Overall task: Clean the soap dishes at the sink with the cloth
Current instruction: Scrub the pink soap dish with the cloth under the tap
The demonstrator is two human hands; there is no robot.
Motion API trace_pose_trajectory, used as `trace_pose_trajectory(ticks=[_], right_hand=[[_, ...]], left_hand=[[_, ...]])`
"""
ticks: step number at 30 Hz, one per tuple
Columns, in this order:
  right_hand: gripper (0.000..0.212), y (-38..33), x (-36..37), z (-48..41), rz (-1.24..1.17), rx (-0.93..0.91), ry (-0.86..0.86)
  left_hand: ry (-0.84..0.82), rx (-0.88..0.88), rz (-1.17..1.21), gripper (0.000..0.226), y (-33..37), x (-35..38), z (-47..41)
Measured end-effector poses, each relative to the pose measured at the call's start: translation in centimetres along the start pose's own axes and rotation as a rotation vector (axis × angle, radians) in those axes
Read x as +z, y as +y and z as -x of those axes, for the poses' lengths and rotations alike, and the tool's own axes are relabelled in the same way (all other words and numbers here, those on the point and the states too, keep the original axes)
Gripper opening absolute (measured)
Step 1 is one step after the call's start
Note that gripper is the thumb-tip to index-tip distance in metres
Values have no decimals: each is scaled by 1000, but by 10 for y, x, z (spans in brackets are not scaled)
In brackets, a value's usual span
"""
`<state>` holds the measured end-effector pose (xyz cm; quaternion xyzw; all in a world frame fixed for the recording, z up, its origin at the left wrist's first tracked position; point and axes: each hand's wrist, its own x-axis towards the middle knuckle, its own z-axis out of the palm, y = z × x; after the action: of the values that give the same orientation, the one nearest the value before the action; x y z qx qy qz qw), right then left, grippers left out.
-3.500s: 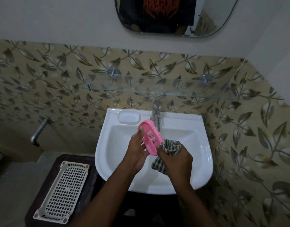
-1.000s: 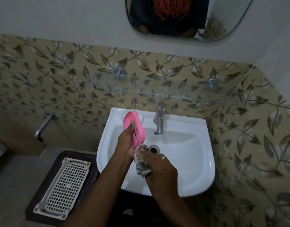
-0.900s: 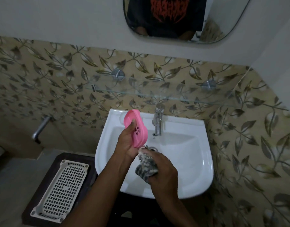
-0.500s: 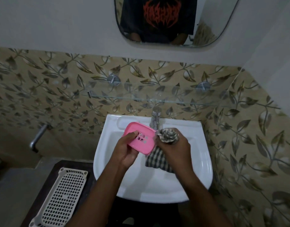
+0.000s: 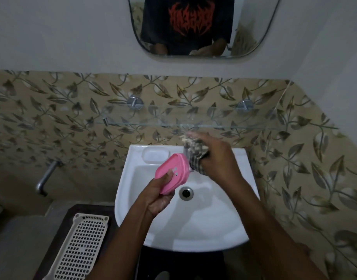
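Note:
My left hand (image 5: 156, 196) grips a pink oval soap dish (image 5: 172, 172) over the white sink (image 5: 193, 223), tilted, with its slotted face toward me. My right hand (image 5: 218, 160) holds a bunched checked cloth (image 5: 197, 154) at the back of the basin, just right of the dish's upper end. The cloth and fingertips are blurred and cover the tap. A moulded soap recess (image 5: 155, 155) sits in the sink's back left rim.
A drain hole (image 5: 186, 193) lies in the basin's middle. A glass shelf (image 5: 173, 123) juts out above the sink under a mirror (image 5: 203, 27). A white perforated tray (image 5: 80, 247) rests on a dark stand at lower left. A wall spout (image 5: 45, 178) sticks out left.
My right hand has lifted the cloth up and back toward the tap, off the dish. My left hand has lowered and turned the pink dish slightly; the view has shifted closer.

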<state>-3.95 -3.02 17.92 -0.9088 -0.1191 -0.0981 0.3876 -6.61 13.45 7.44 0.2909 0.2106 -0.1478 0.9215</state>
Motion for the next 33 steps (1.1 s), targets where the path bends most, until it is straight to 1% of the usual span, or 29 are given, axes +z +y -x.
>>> trace_pose_trajectory(ticks=[1, 3, 5, 7, 9, 10, 13, 15, 17, 19, 20, 23, 26, 31, 33], right_hand=[[53, -4, 7, 6, 75, -26, -28], [54, -5, 17, 19, 128, -23, -27], [61, -3, 22, 34, 87, -63, 45], [66, 1, 28, 49, 31, -151, 112], [75, 5, 36, 61, 48, -212, 170], [78, 7, 40, 65, 64, -229, 185], [75, 11, 53, 75, 58, -275, 191], [72, 12, 57, 77, 32, -281, 246], [73, 9, 51, 69, -20, -242, 293], [73, 4, 35, 52, -80, -144, 219], [68, 1, 24, 41, -105, -77, 149], [37, -4, -6, 10, -85, 52, -70], [27, 0, -18, -8, -121, 133, -233], [25, 13, -9, -17, -261, 215, -305], [26, 16, -3, -16, -343, 251, -306]], left_hand=[[-4, 8, 27, 104, 0, 3, 0], [-17, 45, 76, 103, 1, 9, -1], [-12, 80, 120, 102, 2, 10, -5], [1, 84, 141, 109, 2, 11, -8], [19, 70, 150, 118, 1, 13, -9], [27, 62, 163, 118, -1, 15, -8], [6, 11, 193, 106, -2, 23, -4], [-41, -34, 205, 109, -3, 27, -4], [-50, -52, 193, 113, -5, 32, -4], [-24, -26, 149, 118, -8, 34, -5], [-14, -13, 131, 117, -8, 33, -6], [-24, 3, 84, 105, -9, 32, -1], [-27, 1, 41, 104, -11, 33, 3], [-8, -4, 53, 107, -7, 28, 4], [10, 14, 53, 96, -7, 29, 6]])
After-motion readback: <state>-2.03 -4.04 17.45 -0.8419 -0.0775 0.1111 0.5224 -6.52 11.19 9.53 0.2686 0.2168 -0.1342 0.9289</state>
